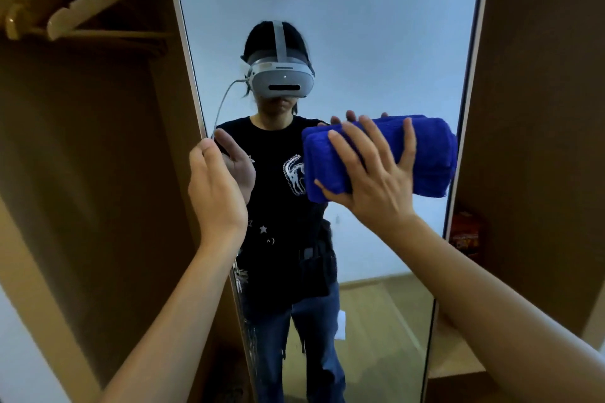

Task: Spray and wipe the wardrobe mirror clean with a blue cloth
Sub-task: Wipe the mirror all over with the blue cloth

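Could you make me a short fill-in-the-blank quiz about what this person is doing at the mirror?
1. The right hand presses a folded ___ cloth against the mirror.
2. The left hand holds the mirror's ___ edge.
3. Beige ___ hang in the wardrobe, upper left.

Missing words: blue; left; hangers
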The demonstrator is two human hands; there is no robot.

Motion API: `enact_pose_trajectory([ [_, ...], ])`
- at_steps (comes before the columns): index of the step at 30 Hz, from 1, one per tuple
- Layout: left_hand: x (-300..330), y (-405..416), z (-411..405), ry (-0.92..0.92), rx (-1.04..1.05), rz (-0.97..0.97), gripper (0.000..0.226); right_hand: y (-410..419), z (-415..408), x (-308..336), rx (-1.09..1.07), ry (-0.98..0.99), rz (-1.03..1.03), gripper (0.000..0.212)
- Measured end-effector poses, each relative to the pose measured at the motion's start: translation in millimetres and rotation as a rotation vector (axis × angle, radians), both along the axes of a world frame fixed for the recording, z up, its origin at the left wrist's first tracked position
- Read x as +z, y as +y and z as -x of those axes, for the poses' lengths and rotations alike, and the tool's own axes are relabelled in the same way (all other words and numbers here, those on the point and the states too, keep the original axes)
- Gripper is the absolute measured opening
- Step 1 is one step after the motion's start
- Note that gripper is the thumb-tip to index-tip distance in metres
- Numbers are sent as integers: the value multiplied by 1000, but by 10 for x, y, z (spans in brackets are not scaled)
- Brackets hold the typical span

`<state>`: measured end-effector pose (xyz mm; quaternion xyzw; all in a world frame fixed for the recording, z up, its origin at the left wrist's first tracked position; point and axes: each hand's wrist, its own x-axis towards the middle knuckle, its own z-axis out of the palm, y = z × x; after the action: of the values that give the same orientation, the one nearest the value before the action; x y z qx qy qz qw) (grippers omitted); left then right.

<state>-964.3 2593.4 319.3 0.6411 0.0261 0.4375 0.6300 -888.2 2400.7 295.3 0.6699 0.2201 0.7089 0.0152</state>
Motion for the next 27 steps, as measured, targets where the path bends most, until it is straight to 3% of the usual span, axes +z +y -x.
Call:
enact_pose_trajectory([
  [8,-21,-45,-28,-10,111,-78,39,-339,-25,-150,70,74,-78,70],
  [12,-97,-166,-22,-32,300,-189,51,-366,105,-125,155,218,-63,75],
  [14,-129,-399,53,-160,351,-363,60,-384,153,-105,159,263,-54,77],
  [16,-149,-646,76,-312,167,-656,60,-406,170,-87,154,295,-45,79],
  [18,-145,-803,63,-357,-37,-1016,65,-433,181,-80,148,348,-24,81],
  [20,-98,-841,5,-334,-61,-1283,72,-481,197,-66,144,413,11,85],
  [24,-6,-785,-54,-312,-35,-1432,67,-581,251,3,175,511,77,88],
  [27,18,-764,-66,-344,-46,-1376,52,-633,285,38,215,554,119,90],
])
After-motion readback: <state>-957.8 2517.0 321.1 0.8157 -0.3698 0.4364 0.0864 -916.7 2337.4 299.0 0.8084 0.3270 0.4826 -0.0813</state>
